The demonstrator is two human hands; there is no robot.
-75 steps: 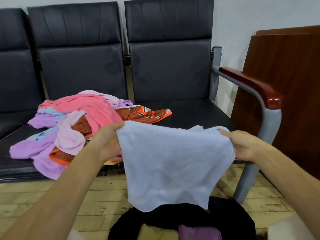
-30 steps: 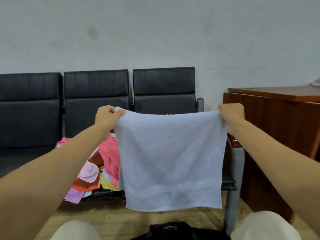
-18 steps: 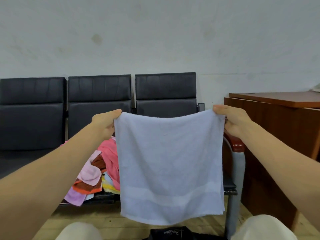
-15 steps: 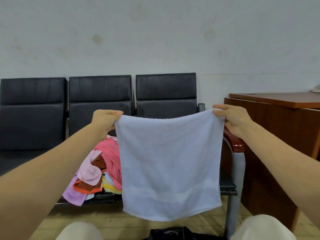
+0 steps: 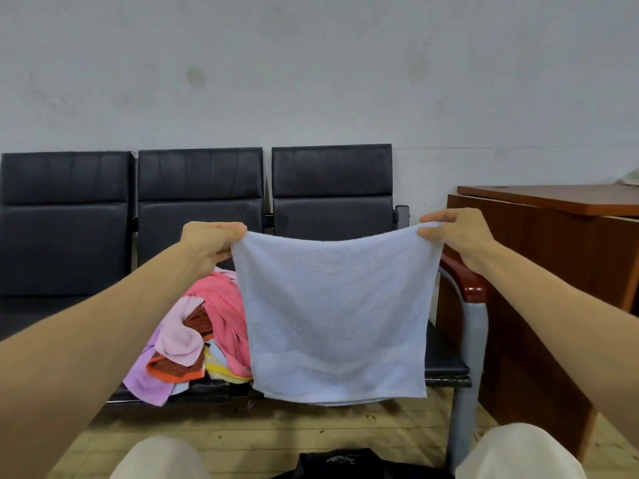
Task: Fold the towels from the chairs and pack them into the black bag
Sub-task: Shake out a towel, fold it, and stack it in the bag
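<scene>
A pale blue towel (image 5: 337, 316) hangs spread out flat in the air in front of me. My left hand (image 5: 207, 245) pinches its upper left corner and my right hand (image 5: 456, 236) pinches its upper right corner. Behind it, on the black chairs (image 5: 200, 209), lies a heap of towels (image 5: 197, 337) in pink, lilac, orange and yellow, partly hidden by the held towel. The top of the black bag (image 5: 339, 463) shows at the bottom edge, between my knees.
The right chair has a grey metal arm with a red-brown wooden armrest (image 5: 466, 288). A brown wooden desk (image 5: 553, 257) stands at the right. A plain wall is behind the chairs, and a wooden plank floor (image 5: 276, 426) lies below them.
I lifted the blue towel from low over the bag to chest height and stretched it flat. In the last half second its top edge sagged slightly and my hands dropped a little.
</scene>
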